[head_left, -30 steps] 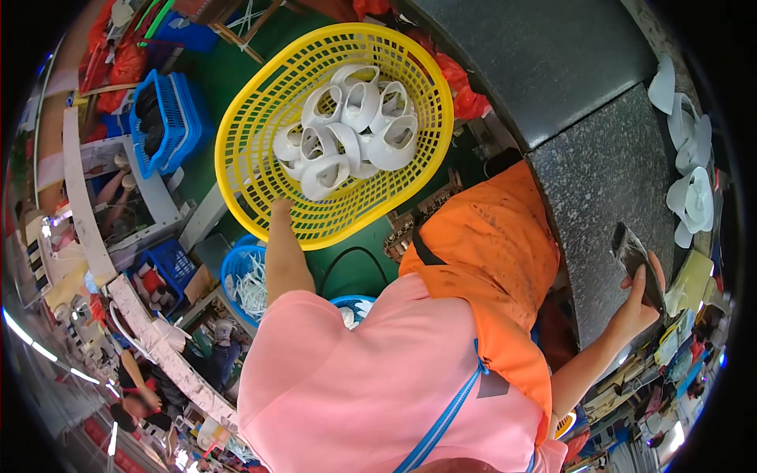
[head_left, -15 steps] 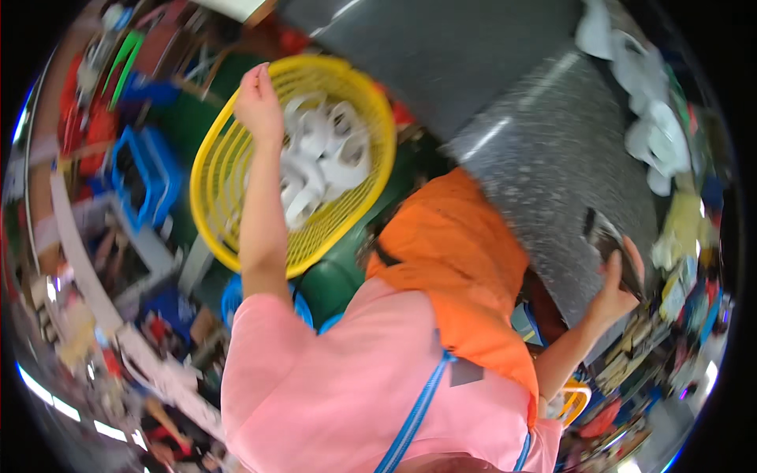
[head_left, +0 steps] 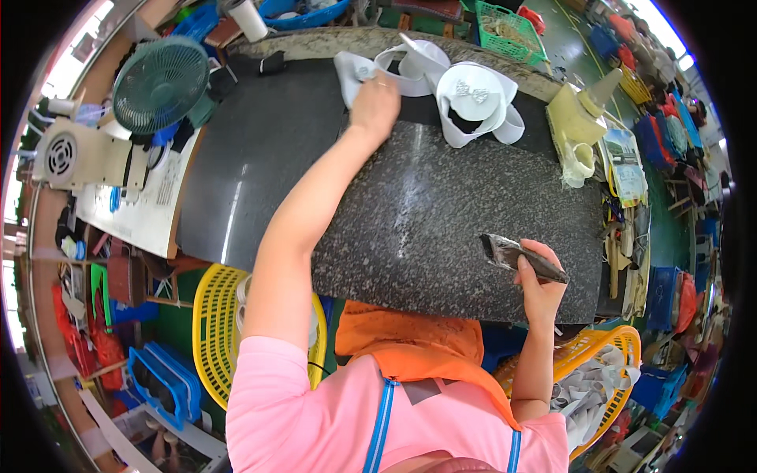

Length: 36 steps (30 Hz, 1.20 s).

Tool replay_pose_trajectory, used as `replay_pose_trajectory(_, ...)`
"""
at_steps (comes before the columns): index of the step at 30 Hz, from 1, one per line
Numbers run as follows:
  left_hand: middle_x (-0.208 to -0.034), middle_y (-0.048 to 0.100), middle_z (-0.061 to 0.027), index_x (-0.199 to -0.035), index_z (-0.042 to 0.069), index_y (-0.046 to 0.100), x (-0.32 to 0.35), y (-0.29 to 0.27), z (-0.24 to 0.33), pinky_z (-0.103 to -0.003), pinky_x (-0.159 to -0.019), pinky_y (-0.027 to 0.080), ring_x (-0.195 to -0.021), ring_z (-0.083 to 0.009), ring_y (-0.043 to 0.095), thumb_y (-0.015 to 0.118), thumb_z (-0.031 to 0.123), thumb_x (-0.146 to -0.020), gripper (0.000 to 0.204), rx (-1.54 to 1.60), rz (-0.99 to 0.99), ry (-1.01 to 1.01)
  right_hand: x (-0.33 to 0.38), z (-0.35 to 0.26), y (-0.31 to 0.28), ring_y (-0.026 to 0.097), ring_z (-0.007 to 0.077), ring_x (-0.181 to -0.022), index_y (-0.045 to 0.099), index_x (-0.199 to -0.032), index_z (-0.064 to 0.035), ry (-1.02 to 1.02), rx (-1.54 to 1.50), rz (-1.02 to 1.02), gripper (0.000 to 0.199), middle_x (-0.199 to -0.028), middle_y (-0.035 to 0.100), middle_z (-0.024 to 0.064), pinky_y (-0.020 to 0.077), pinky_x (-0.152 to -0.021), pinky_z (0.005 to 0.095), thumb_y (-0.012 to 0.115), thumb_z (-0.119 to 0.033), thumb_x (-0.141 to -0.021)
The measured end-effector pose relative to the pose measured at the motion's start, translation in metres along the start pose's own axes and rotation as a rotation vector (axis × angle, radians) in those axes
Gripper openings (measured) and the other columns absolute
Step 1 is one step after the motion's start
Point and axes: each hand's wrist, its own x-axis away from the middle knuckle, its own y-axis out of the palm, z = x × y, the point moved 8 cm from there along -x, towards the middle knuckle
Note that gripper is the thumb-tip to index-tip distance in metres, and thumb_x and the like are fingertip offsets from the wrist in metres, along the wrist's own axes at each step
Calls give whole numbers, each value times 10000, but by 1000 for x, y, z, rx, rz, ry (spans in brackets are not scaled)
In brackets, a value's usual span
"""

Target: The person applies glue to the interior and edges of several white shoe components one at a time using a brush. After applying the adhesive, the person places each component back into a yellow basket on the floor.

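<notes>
Several white strap pieces that look like sandal uppers lie in a row along the far side of the dark speckled tabletop (head_left: 441,205). At the left end of that row, my left hand (head_left: 376,106) is closed at the edge of a white sandal upper (head_left: 352,72); its fingertips are partly hidden. Just right of it is another looped white upper (head_left: 422,61), then one with a bow ornament (head_left: 473,93). My right hand (head_left: 542,276) grips a flat, dark-handled brush (head_left: 516,256) above the near right of the tabletop, bristles pointing left.
A cream glue pot (head_left: 569,118) stands at the far right. A green fan (head_left: 162,85) and a beige machine (head_left: 79,154) are at the left. Yellow baskets (head_left: 206,331) (head_left: 631,339) holding white pieces flank me below the table. A green basket (head_left: 509,33) sits beyond the table.
My view has swung from the yellow basket up to the tabletop. My left hand has gone from above that basket to the white uppers. The brush stays in my right hand.
</notes>
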Motion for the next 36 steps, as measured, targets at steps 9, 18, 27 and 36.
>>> replay_pose_trajectory(9,-893,603,-147,-851,53,628,30,-47,-85,-435,-680,518,-774,-341,641,643,210,-741,192,71,-514,-222,-77,-17,-49,587,209,-889,618,-1003,17,-340,376,88,207,-1062,607,112,443,-826,315,504,-32,-837)
replay_pose_trajectory(18,-878,609,-123,-887,27,576,7,-83,101,-382,-844,451,-887,-264,570,702,105,-611,313,556,105,454,-214,2,30,585,358,-963,595,-1061,-93,-253,878,-263,323,-1031,617,184,459,-827,451,471,-221,-791)
replay_pose_trajectory(27,-816,623,-112,-725,60,649,32,-96,83,-382,-755,437,-856,-274,578,721,208,-647,183,418,-366,314,-222,23,34,602,338,-972,439,-1273,-189,-240,965,-381,563,-1031,625,161,477,-826,437,624,-249,-744)
replay_pose_trajectory(36,-966,585,-72,-846,45,634,39,-105,15,-382,-888,393,-1025,-291,492,754,109,-604,278,781,-371,331,-145,2,92,612,327,-956,594,-1109,-133,-219,901,-804,396,-1023,637,148,485,-816,438,616,-288,-746)
